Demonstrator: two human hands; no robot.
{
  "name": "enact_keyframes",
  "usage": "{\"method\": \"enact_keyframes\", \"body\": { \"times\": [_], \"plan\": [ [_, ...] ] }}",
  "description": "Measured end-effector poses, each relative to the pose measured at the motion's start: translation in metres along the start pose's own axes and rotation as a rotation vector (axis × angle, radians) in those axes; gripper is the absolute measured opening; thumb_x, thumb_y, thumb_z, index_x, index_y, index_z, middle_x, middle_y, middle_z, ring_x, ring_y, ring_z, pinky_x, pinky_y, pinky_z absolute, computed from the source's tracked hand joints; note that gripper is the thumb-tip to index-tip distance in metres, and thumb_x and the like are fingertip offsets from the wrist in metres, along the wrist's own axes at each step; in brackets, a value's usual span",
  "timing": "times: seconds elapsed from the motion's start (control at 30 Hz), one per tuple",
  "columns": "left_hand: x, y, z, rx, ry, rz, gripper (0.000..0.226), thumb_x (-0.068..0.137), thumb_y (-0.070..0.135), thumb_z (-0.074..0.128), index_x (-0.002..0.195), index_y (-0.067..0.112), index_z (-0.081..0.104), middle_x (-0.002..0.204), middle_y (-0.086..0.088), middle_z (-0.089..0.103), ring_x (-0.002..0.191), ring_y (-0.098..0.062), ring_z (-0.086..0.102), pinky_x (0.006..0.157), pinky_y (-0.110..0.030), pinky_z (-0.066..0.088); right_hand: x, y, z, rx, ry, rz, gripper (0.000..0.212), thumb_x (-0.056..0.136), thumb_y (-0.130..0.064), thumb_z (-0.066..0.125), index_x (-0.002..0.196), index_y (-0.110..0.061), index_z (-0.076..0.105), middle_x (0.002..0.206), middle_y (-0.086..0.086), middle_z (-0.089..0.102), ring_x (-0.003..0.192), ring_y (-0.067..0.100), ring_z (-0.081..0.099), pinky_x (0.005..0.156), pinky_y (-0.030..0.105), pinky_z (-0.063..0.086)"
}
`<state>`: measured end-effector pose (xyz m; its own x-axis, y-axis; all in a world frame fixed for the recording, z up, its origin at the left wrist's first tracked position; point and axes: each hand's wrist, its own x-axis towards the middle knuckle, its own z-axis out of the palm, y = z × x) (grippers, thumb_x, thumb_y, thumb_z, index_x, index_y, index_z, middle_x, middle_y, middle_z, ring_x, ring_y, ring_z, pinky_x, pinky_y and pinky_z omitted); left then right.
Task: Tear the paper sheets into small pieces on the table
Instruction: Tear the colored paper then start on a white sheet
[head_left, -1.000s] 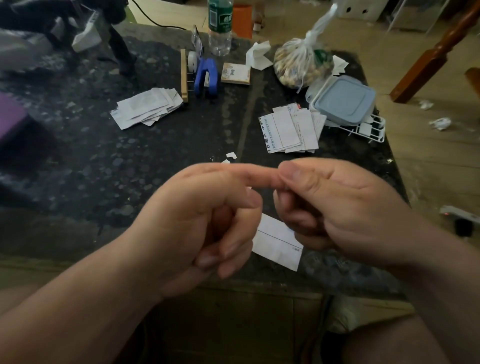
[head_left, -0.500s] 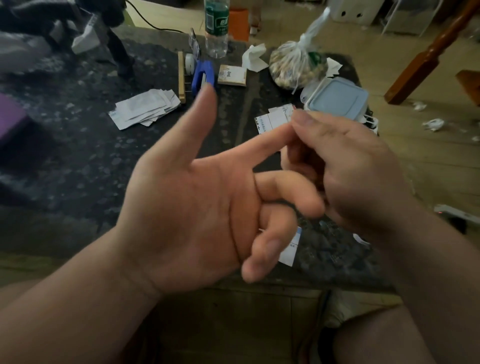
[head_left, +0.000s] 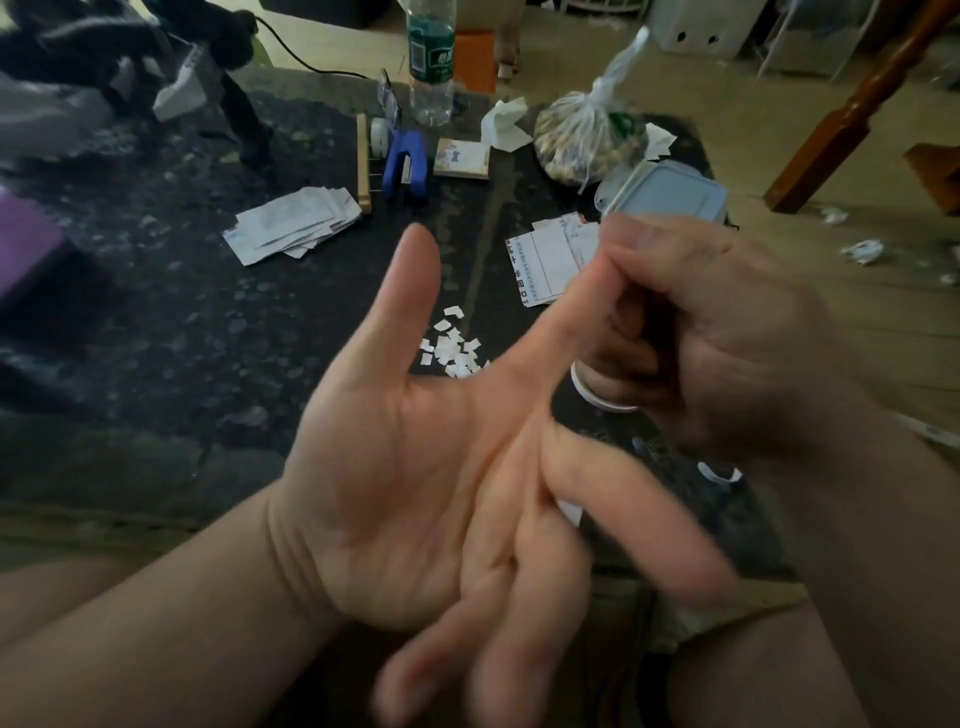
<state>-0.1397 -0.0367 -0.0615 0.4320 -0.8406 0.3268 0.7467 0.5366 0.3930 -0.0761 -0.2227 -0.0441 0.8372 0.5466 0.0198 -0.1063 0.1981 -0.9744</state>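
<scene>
My left hand (head_left: 415, 483) is held palm up over the dark speckled table (head_left: 156, 322), thumb raised and fingers spread and blurred. My right hand (head_left: 717, 332) has its fingers curled and pinches the tip of my left index finger. No sheet shows in either hand. A heap of small white torn pieces (head_left: 452, 353) lies on the table beyond my left palm. Two stacks of paper sheets lie farther back, one at the left (head_left: 291, 223) and a printed one at the right (head_left: 550, 260). A corner of another sheet (head_left: 569, 512) peeks out under my left fingers.
At the table's far side stand a water bottle (head_left: 430, 57), a blue stapler (head_left: 405, 163), a small box (head_left: 462, 158), a tied bag of nuts (head_left: 587, 140) and a grey-lidded container (head_left: 670, 195). A white ring (head_left: 597, 397) lies under my right hand.
My left hand turned palm up and opened its fingers wide. Both hands rose toward the camera. The heap of torn pieces has come into view.
</scene>
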Motion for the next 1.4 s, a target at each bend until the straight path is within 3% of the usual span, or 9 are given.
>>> {"method": "enact_keyframes", "body": {
  "times": [0.13,0.2,0.47,0.73,0.87,0.93,1.03,1.17,1.4],
  "plan": [
    [0.014,0.000,-0.014,0.446,0.523,-0.004,0.084,0.082,0.079,0.032,0.155,0.036,0.040,0.125,-0.031,0.065,0.097,-0.039,0.068,0.076,-0.050,0.055,0.003,0.008,-0.014,-0.209,0.115,0.125,0.045,0.103,-0.029,0.049,0.063,-0.008,0.050,0.054,0.009,0.029,0.048,0.025,0.017,0.041,0.028,0.016],
    [0.014,0.000,-0.022,0.586,0.668,0.011,0.081,0.083,0.076,0.033,0.153,0.038,0.043,0.127,-0.030,0.065,0.103,-0.040,0.065,0.086,-0.053,0.049,0.003,0.013,-0.019,-0.269,0.122,0.172,0.045,0.105,-0.032,0.048,0.071,-0.002,0.050,0.057,0.011,0.030,0.048,0.024,0.020,0.040,0.025,0.020],
    [0.014,-0.004,-0.021,0.076,0.083,-0.116,0.102,0.064,0.099,0.030,0.156,0.056,0.020,0.123,-0.030,0.055,0.095,-0.037,0.069,0.083,-0.051,0.054,0.006,0.010,-0.015,0.199,-0.091,0.261,0.041,0.093,-0.030,0.047,0.061,-0.015,0.027,0.048,0.001,0.024,0.041,0.012,0.020,0.041,0.024,0.011],
    [0.006,-0.006,-0.033,-0.066,-0.023,-0.133,0.103,0.067,0.098,0.044,0.156,0.058,0.013,0.135,-0.024,0.056,0.098,-0.036,0.071,0.084,-0.048,0.057,0.008,0.011,-0.003,0.388,-0.197,0.285,0.043,0.090,-0.029,0.046,0.061,-0.016,0.019,0.045,-0.003,0.024,0.041,0.011,0.017,0.038,0.018,0.011],
    [0.010,0.005,-0.025,0.125,0.256,-0.028,0.100,0.072,0.091,0.042,0.158,0.041,0.030,0.127,-0.027,0.063,0.091,-0.040,0.071,0.081,-0.049,0.054,0.009,0.009,-0.006,0.191,0.007,0.229,0.047,0.096,-0.037,0.050,0.061,-0.013,0.033,0.048,0.002,0.028,0.044,0.016,0.017,0.041,0.028,0.010],
    [0.014,0.009,-0.027,0.485,0.644,0.067,0.076,0.086,0.068,0.050,0.146,0.021,0.054,0.108,-0.022,0.072,0.081,-0.036,0.071,0.076,-0.045,0.052,0.009,0.010,-0.013,-0.058,0.125,0.217,0.047,0.097,-0.045,0.052,0.065,-0.010,0.054,0.052,0.007,0.036,0.045,0.020,0.025,0.044,0.031,0.016],
    [0.016,0.004,-0.034,1.108,1.096,0.218,0.029,0.088,0.039,0.068,0.108,0.019,0.075,0.093,-0.008,0.078,0.076,-0.022,0.071,0.072,-0.035,0.054,0.007,0.013,-0.022,-0.267,0.267,0.240,0.042,0.099,-0.041,0.058,0.075,-0.007,0.060,0.057,0.009,0.042,0.046,0.017,0.031,0.045,0.027,0.023],
    [0.017,-0.005,-0.031,1.249,1.165,0.281,0.013,0.089,0.028,0.068,0.096,0.026,0.078,0.089,0.001,0.078,0.080,-0.017,0.072,0.076,-0.035,0.058,-0.004,0.011,-0.017,-0.218,0.189,0.278,0.026,0.096,-0.018,0.061,0.074,-0.003,0.064,0.054,0.008,0.044,0.044,0.014,0.033,0.040,0.023,0.026],
    [0.014,-0.009,-0.026,1.260,1.134,0.468,0.012,0.089,0.026,0.069,0.089,0.021,0.080,0.086,-0.001,0.079,0.073,-0.020,0.073,0.068,-0.031,0.057,-0.015,0.002,-0.005,-0.115,0.103,0.220,0.023,0.083,-0.023,0.067,0.074,-0.003,0.070,0.049,0.009,0.043,0.038,0.014,0.029,0.039,0.018,0.025]
  ]
}}
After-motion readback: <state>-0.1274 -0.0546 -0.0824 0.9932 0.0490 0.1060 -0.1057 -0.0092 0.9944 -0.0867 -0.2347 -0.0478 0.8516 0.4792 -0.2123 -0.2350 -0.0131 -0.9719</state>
